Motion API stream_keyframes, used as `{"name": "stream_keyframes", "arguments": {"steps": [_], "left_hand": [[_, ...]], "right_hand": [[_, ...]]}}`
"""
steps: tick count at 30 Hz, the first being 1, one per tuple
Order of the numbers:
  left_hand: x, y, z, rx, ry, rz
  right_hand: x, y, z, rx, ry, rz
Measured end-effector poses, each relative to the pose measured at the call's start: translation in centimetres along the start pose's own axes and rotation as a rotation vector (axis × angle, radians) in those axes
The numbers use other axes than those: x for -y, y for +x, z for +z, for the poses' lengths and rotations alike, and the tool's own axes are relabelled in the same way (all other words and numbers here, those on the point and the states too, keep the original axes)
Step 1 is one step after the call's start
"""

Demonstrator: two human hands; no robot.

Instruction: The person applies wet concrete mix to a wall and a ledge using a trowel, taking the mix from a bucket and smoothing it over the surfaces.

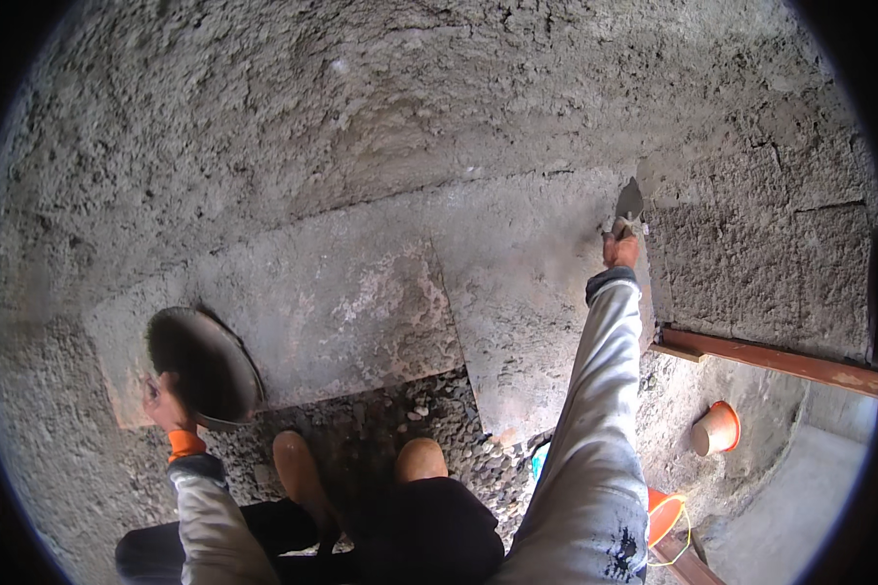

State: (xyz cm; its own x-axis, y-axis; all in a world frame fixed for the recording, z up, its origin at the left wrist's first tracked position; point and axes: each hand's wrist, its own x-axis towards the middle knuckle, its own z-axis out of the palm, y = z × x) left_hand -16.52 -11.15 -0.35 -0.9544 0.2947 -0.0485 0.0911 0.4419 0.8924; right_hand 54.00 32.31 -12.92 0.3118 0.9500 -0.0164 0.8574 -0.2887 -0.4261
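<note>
My right hand [620,246] reaches far forward, its fingers closed round the handle of a pointed trowel [630,198]. The trowel's grey blade points away from me, at the far right corner of a flat grey board [537,292], close to the rough wall. On the left, my left hand [170,402] grips the near left rim of a round, dark basin [210,361]. The basin is in front of another flat board [351,312]; its inside is in shadow, so I cannot make out what it holds. An orange band shows at my left wrist.
A rough, mortar-covered wall [361,107] spans the far side. Loose gravel [390,414] lies by my boots [419,460]. To the right are a reddish beam [771,363], an orange-rimmed bucket [716,429] and an orange bucket [664,515] with a handle.
</note>
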Motion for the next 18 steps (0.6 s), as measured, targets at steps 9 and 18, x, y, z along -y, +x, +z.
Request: {"name": "stream_keyframes", "arguments": {"steps": [9,18], "left_hand": [[-4.7,-2.7,5.3,0.090,0.227,0.105],[-5.4,-5.0,12.2,0.115,-0.023,0.138]], "right_hand": [[4.4,-13.0,4.2,0.283,0.485,-0.250],[16.2,-28.9,5.2,0.334,0.490,-0.660]]}}
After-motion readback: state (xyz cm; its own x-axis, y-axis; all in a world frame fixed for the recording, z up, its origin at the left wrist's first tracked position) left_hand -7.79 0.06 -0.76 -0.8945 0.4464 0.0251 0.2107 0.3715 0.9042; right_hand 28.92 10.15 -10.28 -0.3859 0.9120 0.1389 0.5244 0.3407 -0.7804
